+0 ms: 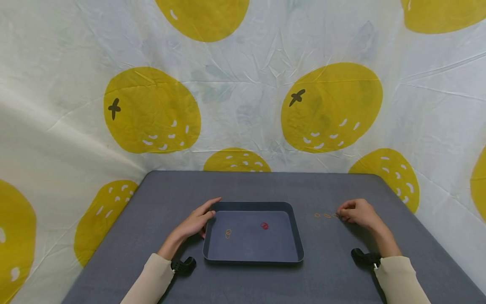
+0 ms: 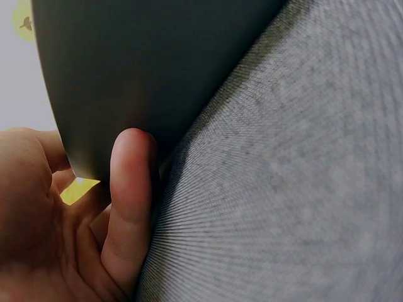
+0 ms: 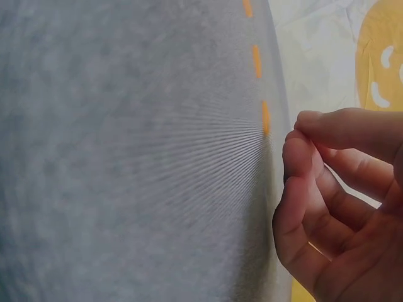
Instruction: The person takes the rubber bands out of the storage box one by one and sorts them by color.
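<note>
A dark grey tray (image 1: 253, 259) lies on the table, holding linked-looking orange rubber bands (image 1: 228, 234) at its left and red rubber bands (image 1: 264, 226) right of centre. My left hand (image 1: 194, 221) grips the tray's left side near the far corner, its thumb over the rim. In the left wrist view, one finger (image 2: 131, 195) lies along the outer wall. To the right of the tray, three orange rubber bands (image 1: 327, 215) form a row. My right hand (image 1: 357, 212) is at the row's right end, thumb and forefinger tips together beside the nearest band (image 3: 265, 117); nothing shows between them.
The grey cloth-covered table (image 1: 250, 285) extends around the tray. Behind it hangs a pale curtain (image 1: 243, 105) with yellow fruit prints. Black wrist devices (image 1: 184, 266) are worn at both sleeve cuffs.
</note>
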Available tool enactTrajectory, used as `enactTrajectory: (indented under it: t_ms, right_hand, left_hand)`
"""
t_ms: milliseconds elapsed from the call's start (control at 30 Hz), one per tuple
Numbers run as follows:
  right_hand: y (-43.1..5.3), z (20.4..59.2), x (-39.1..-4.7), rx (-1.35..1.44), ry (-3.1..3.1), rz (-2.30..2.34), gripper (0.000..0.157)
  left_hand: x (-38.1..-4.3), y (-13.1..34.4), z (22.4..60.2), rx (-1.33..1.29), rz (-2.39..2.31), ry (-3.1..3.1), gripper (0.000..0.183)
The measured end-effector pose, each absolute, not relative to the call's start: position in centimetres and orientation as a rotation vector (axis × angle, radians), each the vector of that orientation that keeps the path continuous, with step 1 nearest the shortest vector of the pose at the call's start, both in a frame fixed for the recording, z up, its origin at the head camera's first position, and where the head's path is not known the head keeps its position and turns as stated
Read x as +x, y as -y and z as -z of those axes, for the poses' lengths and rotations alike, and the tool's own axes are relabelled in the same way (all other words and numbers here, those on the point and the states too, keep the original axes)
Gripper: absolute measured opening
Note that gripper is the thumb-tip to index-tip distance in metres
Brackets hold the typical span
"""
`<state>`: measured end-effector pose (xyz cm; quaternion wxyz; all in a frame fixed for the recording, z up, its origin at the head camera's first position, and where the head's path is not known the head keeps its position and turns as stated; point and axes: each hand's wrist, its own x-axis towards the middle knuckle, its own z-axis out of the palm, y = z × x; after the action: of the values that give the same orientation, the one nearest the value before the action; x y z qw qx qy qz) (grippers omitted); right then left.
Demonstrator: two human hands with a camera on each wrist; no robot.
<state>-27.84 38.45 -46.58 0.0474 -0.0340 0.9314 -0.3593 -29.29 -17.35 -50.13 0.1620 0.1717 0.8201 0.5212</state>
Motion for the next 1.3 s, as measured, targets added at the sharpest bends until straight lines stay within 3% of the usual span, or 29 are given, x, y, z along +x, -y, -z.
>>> enactTrajectory:
  t_ms: [933,1300]
  right_hand:
    - [-33.1,42.1,-27.9,-0.319,-2.902,1.127,0.027]
    - [-27.6,40.2,-29.6,-0.488,-2.886,1.123,0.015]
  left_hand:
    - [-29.3,17.6,50.3,0.512,-1.481,-2.332,0.052]
    - [-29.4,17.5,50.4,0.515,-1.47,-2.355,0.052]
